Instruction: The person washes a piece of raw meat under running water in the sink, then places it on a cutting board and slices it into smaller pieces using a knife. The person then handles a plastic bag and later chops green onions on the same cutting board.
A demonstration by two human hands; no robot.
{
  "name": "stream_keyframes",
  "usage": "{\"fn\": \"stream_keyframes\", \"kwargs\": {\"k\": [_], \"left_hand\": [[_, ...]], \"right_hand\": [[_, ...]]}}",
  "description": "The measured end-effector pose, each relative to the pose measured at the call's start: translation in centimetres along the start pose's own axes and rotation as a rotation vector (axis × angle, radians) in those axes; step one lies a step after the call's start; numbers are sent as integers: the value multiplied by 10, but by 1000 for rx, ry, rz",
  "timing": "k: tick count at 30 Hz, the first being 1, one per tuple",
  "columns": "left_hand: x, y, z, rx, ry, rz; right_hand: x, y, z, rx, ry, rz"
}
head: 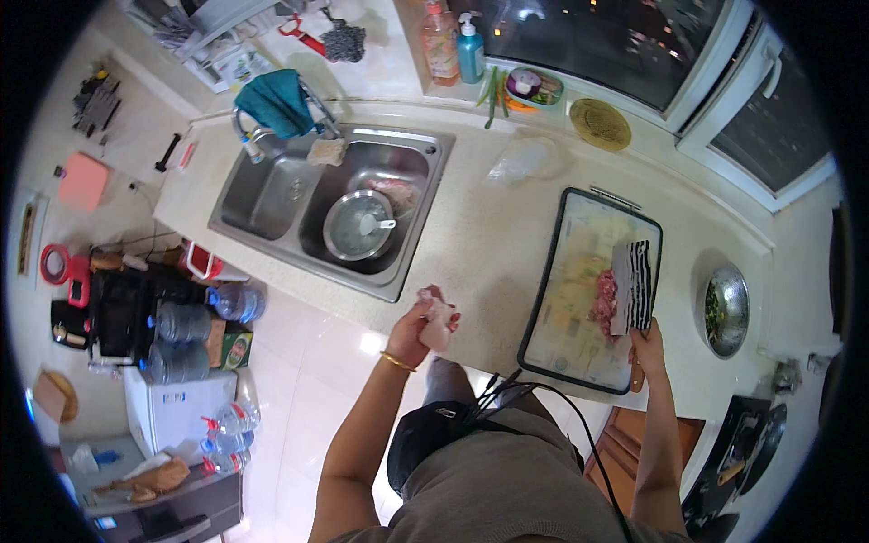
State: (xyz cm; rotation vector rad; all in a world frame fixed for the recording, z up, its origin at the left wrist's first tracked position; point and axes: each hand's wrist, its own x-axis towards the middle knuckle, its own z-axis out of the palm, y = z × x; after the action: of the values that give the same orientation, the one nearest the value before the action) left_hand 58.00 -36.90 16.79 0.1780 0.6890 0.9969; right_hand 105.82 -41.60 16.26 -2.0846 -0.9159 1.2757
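Note:
My left hand [412,334] holds a pale pink piece of raw meat [438,324] over the counter's front edge, to the left of the cutting board [550,319]. In my right hand [646,347] is the wooden handle of a cleaver [632,288] with a black-and-white striped blade. The blade lies over the board's right part, beside a heap of cut raw meat [603,304]. Part of the heap may be hidden under the blade.
Left stands a double steel sink [267,234] with a metal bowl [358,225] inside. A steel bowl of chopped greens [726,311] is right of the board. A plastic bag [526,159] lies behind it; vegetables [533,88] sit near the window. A black cable [589,434] crosses my front.

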Motion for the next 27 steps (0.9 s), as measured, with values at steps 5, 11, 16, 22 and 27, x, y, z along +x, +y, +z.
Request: {"fn": "stream_keyframes", "kwargs": {"k": [5,11,16,22,27], "left_hand": [[30,59,-37,91,71,-14],[89,129,-40,234,-154,-80],[121,144,-30,665,-322,30],[177,208,-84,1316,-383,344],[258,270,-114,2009,46,388]], "right_hand": [[-8,48,14,-948,578,-557],[-32,-111,186,58,47,-364],[-18,-253,359,892,-443,-98],[19,-234,417,1025,-211,15],[-2,-244,410,1038,-129,112]]}}
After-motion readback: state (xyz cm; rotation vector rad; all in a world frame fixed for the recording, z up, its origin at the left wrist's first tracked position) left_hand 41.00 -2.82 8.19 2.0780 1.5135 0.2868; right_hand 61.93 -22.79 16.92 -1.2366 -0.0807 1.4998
